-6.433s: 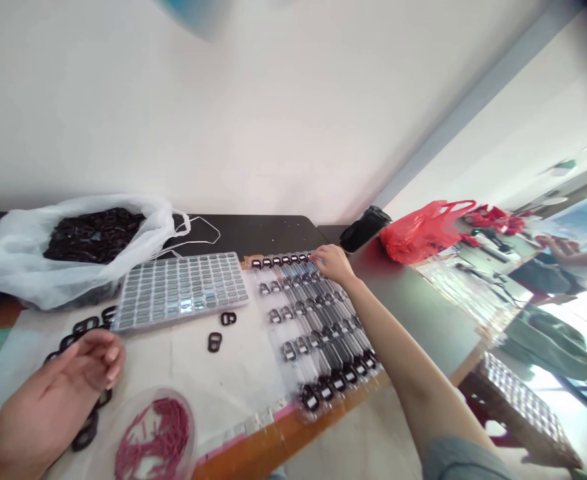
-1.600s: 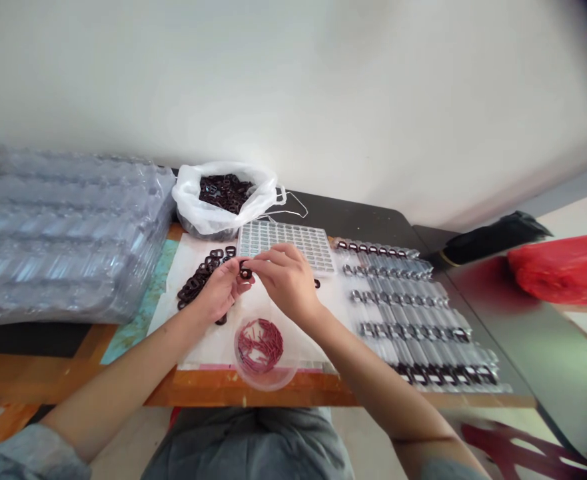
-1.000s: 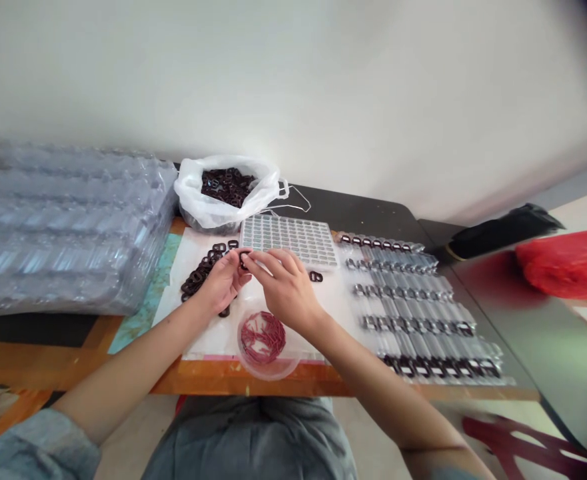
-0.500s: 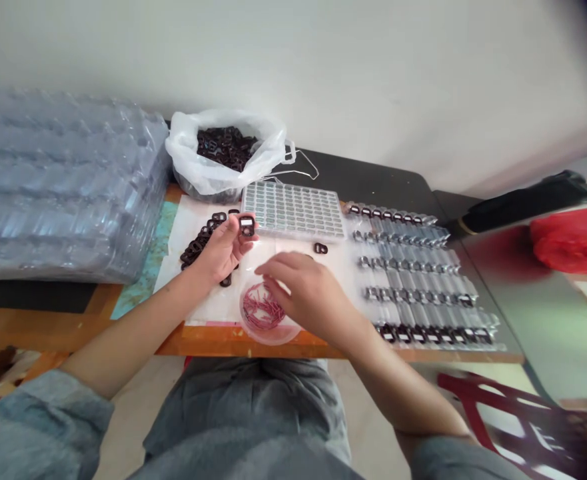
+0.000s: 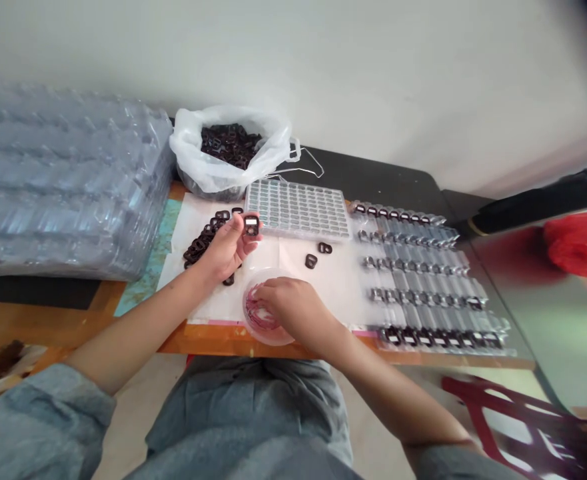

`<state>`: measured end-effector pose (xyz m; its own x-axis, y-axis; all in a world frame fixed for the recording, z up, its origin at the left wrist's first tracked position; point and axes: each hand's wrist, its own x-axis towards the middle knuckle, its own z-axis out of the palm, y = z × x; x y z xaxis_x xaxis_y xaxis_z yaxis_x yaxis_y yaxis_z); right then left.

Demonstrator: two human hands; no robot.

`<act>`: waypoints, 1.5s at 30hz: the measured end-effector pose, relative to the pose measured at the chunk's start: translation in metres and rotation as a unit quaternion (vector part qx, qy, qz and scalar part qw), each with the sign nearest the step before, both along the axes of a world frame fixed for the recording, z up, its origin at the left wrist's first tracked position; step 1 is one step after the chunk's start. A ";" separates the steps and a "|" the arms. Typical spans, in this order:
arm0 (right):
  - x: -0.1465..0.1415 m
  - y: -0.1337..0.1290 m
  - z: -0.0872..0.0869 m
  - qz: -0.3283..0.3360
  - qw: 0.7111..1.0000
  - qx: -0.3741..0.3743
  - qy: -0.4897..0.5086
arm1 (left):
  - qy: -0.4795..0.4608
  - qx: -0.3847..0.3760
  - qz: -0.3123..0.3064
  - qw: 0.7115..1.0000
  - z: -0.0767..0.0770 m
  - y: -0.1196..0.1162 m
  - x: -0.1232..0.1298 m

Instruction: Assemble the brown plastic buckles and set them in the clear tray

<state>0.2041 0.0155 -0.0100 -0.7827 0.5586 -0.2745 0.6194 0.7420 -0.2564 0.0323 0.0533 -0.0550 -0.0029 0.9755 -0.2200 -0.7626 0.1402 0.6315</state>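
My left hand (image 5: 227, 250) is raised over the paper, its thumb and fingers pinching a small black plastic casing (image 5: 251, 226) with a white window. My right hand (image 5: 293, 305) reaches down into a round clear bowl (image 5: 269, 337) at the table's front edge. Thin pinkish-red pieces (image 5: 259, 313) lie in that bowl, right by my fingertips. Those fingers are bent and pressed together; what they hold, if anything, is hidden. Two separate loose black casings (image 5: 311, 261) lie on the white paper beyond my right hand. A heap of similar casings (image 5: 200, 245) sits behind my left hand.
A white plastic bag (image 5: 233, 180) full of black parts stands at the back, beside a gridded tray of small pieces (image 5: 298, 208). Clear plastic trays in rows (image 5: 423, 293), some holding black casings, fill the right. Wrapped clear trays (image 5: 63, 187) are stacked at left.
My right hand has moved down into the bowl, its fingers closing together. A second loose casing, earlier behind that hand, now shows. My left hand still holds its casing; the view has shifted slightly.
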 end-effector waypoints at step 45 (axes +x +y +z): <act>0.006 0.029 0.018 -0.259 0.857 0.079 0.439 | 0.022 0.032 -0.096 0.995 0.004 -0.014 0.014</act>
